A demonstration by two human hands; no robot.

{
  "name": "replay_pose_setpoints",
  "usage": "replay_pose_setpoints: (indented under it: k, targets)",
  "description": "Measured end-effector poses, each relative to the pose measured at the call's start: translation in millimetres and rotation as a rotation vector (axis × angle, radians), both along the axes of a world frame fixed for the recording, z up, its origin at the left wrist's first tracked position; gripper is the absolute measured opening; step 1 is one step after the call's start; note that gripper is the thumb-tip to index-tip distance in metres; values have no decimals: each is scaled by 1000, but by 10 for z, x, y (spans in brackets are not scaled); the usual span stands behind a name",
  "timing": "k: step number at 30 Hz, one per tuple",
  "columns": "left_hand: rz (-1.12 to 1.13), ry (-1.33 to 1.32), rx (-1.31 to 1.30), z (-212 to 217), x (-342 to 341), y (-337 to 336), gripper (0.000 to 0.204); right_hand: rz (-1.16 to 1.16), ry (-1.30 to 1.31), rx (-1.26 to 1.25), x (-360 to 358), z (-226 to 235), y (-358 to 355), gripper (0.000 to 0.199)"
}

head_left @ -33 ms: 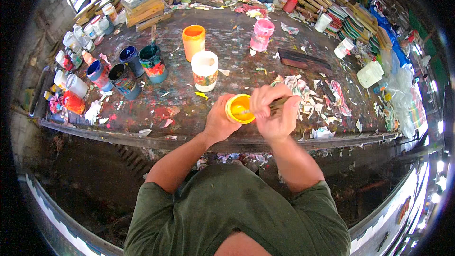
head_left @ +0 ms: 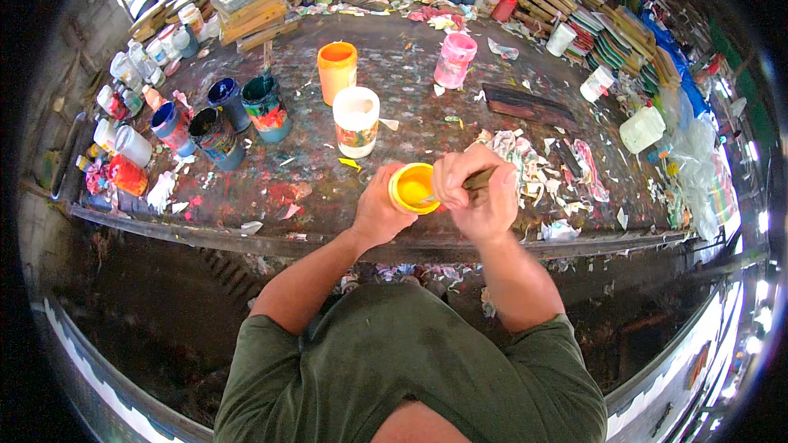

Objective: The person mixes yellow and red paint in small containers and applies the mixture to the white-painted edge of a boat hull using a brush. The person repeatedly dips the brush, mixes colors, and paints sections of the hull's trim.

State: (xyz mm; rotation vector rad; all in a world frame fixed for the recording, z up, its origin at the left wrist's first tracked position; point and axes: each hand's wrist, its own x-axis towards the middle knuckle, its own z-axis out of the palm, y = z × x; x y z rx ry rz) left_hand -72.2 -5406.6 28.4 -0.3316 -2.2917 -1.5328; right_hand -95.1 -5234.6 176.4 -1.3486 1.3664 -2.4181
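Observation:
My left hand (head_left: 376,212) grips a small yellow cup (head_left: 413,188) holding yellow paint, just above the front edge of a paint-stained worktable (head_left: 304,172). My right hand (head_left: 478,194) is closed around a wooden-handled brush (head_left: 479,180), whose tip dips into the cup. The two hands are close together, almost touching across the cup.
Behind the cup stand a white paint tub (head_left: 356,121), an orange cup (head_left: 337,72) and a pink cup (head_left: 455,60). Several dark paint pots (head_left: 238,111) crowd the left. Torn paper scraps (head_left: 533,160), a dark tray (head_left: 525,102) and a white jug (head_left: 642,129) lie right. Stacked boards line the back.

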Motion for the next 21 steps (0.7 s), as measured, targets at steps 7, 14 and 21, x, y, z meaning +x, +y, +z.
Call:
replay_pose_setpoints:
  k: [7,14,21]
  targets:
    - [-37,-31,43,-75,-21,-44,79,-179,50,-164,-14,-114,-295,66]
    - [-31,-57,103,61,70,-63,78,-134,-20,-198,-95,-76,-270,66]
    - [209,33,60,52,334,-438,91,-83,66,-83,87,265,-382,70]
